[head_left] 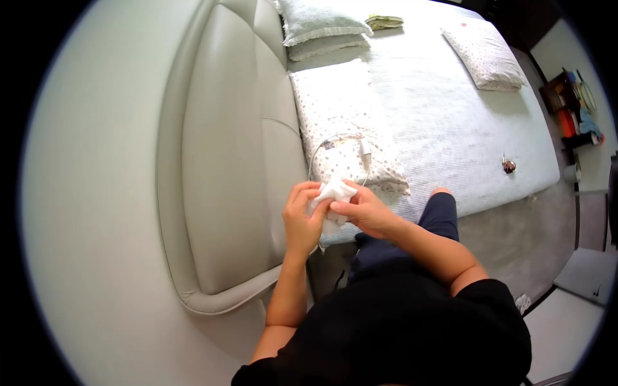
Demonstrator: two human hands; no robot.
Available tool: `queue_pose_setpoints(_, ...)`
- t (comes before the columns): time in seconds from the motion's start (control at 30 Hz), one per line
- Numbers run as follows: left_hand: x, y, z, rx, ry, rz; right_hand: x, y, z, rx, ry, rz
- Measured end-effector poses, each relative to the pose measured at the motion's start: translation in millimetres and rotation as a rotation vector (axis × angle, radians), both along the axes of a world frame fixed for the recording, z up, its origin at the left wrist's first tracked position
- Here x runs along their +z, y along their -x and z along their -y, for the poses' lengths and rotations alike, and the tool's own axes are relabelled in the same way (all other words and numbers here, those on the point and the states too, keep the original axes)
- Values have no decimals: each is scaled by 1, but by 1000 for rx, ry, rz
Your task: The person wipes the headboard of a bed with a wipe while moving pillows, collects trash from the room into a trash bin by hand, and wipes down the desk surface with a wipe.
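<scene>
Both the left hand (300,211) and the right hand (367,213) pinch a crumpled white wad (336,191) near the frame's centre. It looks light, soft and limp, perhaps easily torn; a gentle fingertip hold on its edges should suit.

white wad (338,190) partly hidden, ruffled pillow (323,18) cropped

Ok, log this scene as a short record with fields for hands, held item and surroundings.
left hand: fingers closed on held item
right hand: gripping the same item
held item: crumpled white cloth or tissue, exact material unclear
on spotted pillow: corded white block
beside pillow: padded headboard
under pillow: bed
</scene>
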State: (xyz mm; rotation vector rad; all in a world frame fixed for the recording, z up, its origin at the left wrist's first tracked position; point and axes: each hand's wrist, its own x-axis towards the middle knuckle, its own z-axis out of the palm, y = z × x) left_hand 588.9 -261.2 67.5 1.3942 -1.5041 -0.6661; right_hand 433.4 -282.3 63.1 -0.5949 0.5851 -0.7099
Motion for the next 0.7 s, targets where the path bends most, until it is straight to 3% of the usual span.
queue_pose_setpoints(0.1, -12, -3, -12, 137, -40, 14, -14, -10, -3, 19, 52, -198)
queue_pose_setpoints(0.2, -20, 2, -14, 263, -138, -11, -21, 2, -2, -115, 161, -402)
queue_pose_setpoints(0.33, -31, 32, -4, 272, -149, -66, -9, 43, -3, -427, 1156, -930)
queue_pose_setpoints(0.43, -29, 76, 10, 200, -153, -191, -7, 67, -5, -290, 1230, -763)
queue_pose_setpoints(0.53, -31, 121, 25, 100, -240, -376, -15, 106, 6, -347, 1090, -645)
queue_pose_setpoints(0.57, -31, 137, 32, 63, -281, -441, -8, 128, 8, -327, 918, -607)
queue_pose_setpoints(0.67, -22, 198, 45, -82, -355, -360, -18, 202, 20, -429, 983, -653)
queue_pose_setpoints(0.7, -20, 225, 50, -173, -396, -399, -20, 234, 22, -405, 894, -661)
